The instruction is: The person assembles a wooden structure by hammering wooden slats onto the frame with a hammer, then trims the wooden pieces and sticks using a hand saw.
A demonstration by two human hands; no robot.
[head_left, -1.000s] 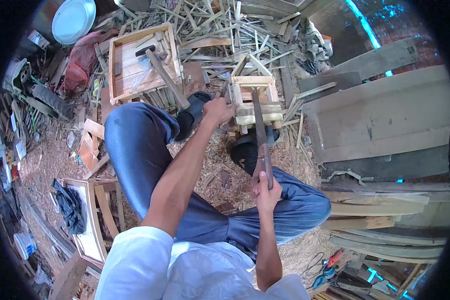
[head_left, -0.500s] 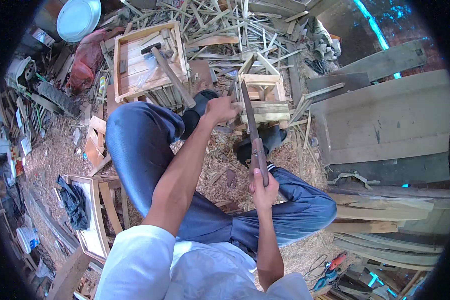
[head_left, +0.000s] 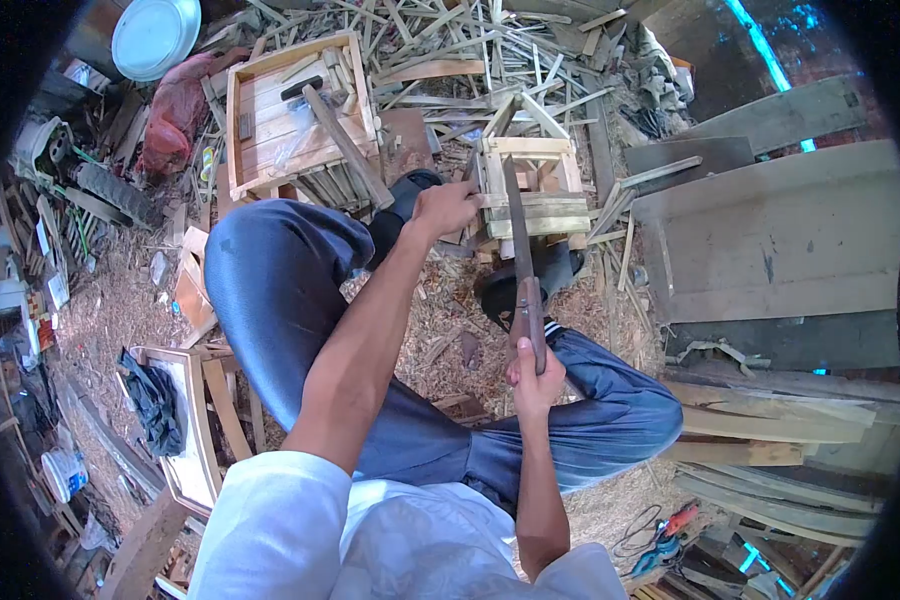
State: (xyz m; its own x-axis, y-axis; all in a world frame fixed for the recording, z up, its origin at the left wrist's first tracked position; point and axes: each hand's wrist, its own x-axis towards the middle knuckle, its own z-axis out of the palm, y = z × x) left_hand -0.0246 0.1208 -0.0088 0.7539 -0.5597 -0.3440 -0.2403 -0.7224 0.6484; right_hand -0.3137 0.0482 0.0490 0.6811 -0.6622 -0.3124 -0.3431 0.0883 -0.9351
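Observation:
My right hand [head_left: 536, 380] is wrapped round the wooden handle of a handsaw [head_left: 519, 230], whose blade points away from me across a small wooden frame [head_left: 536, 146]. Closed at the left side of that frame, my left hand [head_left: 446, 209] grips a thin wood strip [head_left: 530, 199] lying across it. The blade passes over the strip. Where exactly the teeth touch the wood cannot be made out.
A shallow wooden box [head_left: 232, 130] holding a hammer [head_left: 345, 145] stands ahead on the left. Wood offcuts [head_left: 440, 50] are heaped beyond. Large boards [head_left: 780, 235] lie on the right, a power tool [head_left: 660, 550] at lower right. Shavings cover the ground.
The saw and my right hand have shifted slightly right and toward me. The view has also moved a little, with the frame appearing farther right.

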